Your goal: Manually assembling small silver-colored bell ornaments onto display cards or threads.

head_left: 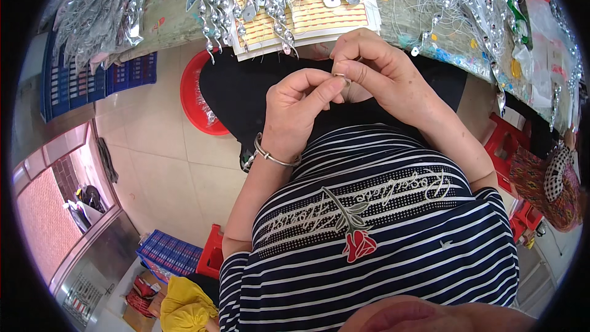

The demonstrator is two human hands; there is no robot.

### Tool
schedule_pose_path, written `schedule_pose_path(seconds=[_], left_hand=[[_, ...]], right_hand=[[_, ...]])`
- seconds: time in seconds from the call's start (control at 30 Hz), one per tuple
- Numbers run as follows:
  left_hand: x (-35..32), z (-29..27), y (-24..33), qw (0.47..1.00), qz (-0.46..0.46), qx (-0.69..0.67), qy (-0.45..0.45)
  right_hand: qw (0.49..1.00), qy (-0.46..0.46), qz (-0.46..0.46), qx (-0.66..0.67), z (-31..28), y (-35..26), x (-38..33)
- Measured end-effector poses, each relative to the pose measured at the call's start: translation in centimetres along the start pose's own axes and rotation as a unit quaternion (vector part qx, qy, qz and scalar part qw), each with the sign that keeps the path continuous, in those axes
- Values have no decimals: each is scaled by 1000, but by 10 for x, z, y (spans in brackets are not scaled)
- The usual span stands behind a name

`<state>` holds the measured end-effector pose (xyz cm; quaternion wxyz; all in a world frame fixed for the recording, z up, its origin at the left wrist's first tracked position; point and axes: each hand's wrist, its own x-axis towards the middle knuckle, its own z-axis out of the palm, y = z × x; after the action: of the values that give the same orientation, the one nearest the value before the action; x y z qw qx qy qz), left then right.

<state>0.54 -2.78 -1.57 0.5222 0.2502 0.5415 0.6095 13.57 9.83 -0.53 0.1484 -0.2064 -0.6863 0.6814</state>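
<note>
In front of my body, above my lap, both hands meet at the fingertips. Thumb and forefinger of my left hand (295, 101) are pinched together, and a metal bangle circles that wrist. My right hand (384, 74) is also closed in a pinch, its thumb touching the left fingertips. A tiny shiny piece (340, 76) shows between the two hands, too small to name. Just beyond them, silver twisted spiral strands (286, 34) with beads hang over a sheet of lined yellow paper (313, 18) at the table edge.
Clear and silver strands (104, 12) drape the table (175, 18) at left. White threads and more strands (485, 6) lie at right. Below stand a red basin (195, 110), blue crates (67, 89) and a red stool (501, 147). A person in patterned clothing (541, 175) sits at right.
</note>
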Motion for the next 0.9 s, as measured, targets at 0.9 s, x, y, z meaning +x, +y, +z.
schedule_pose_path(seconds=[0.9], left_hand=[[1, 1, -10, 984, 130, 116, 34]], right_hand=[[940, 106, -160, -282, 5, -13, -9]])
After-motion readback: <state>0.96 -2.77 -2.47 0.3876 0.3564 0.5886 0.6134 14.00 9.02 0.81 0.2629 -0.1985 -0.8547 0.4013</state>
